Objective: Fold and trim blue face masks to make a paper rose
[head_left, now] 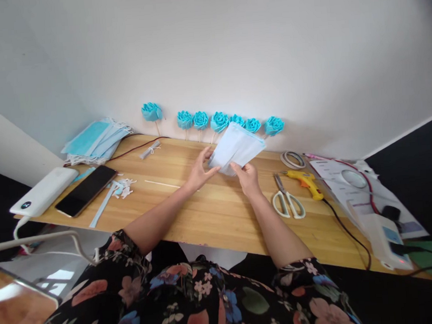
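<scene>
Both my hands hold a pale blue face mask [236, 148] up above the wooden table [220, 211]. My left hand [199, 172] pinches its left edge with thumb and fingers. My right hand [247, 177] grips its lower edge from below. Behind the mask, several blue fabric roses [219, 121] on sticks lean against the white wall. One more rose [151, 111] stands apart to the left.
A stack of blue masks [94, 139] lies at the back left, with a white power bank [44, 191], a dark phone [86, 190] and cut scraps [124, 187]. To the right lie white-handled scissors [287, 199], a yellow glue gun [307, 181], a power strip [387, 241] and papers.
</scene>
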`<action>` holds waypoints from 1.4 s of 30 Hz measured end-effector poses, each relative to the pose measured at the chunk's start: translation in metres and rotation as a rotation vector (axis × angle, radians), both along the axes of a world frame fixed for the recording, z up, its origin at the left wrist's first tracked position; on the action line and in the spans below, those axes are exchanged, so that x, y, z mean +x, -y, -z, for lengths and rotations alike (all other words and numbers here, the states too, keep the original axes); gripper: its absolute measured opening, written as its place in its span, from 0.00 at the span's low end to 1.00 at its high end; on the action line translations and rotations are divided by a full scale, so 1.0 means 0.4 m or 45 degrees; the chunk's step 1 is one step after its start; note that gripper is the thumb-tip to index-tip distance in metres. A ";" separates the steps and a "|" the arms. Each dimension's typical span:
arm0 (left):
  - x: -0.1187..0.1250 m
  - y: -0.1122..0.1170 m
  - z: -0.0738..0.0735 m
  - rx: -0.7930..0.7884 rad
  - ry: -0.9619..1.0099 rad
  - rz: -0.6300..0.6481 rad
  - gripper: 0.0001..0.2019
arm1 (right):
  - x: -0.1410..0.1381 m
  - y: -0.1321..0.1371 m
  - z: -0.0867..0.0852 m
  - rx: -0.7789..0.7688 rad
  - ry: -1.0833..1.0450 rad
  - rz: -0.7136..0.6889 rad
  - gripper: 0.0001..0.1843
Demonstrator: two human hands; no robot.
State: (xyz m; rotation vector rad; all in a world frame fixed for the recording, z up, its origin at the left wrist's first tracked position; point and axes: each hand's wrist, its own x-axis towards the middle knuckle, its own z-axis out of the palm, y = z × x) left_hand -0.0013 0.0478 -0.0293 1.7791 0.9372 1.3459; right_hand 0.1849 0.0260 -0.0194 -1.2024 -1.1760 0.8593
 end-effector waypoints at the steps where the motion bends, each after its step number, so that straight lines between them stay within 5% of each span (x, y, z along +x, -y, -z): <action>1: 0.000 0.000 0.000 0.006 0.003 0.006 0.43 | 0.000 0.000 -0.002 0.018 -0.034 0.013 0.22; 7: 0.002 -0.001 0.003 0.010 -0.005 -0.012 0.44 | 0.005 -0.005 0.002 -0.097 0.128 -0.022 0.21; 23: 0.001 -0.011 0.002 0.065 0.145 -0.103 0.40 | 0.006 0.005 0.007 0.021 0.318 -0.149 0.21; 31: 0.003 0.010 -0.011 -0.197 0.190 -0.181 0.23 | 0.006 0.013 -0.010 0.055 0.356 -0.186 0.22; 42: 0.001 0.017 -0.020 -0.175 -0.081 0.139 0.22 | -0.002 0.003 0.012 0.010 0.015 -0.262 0.33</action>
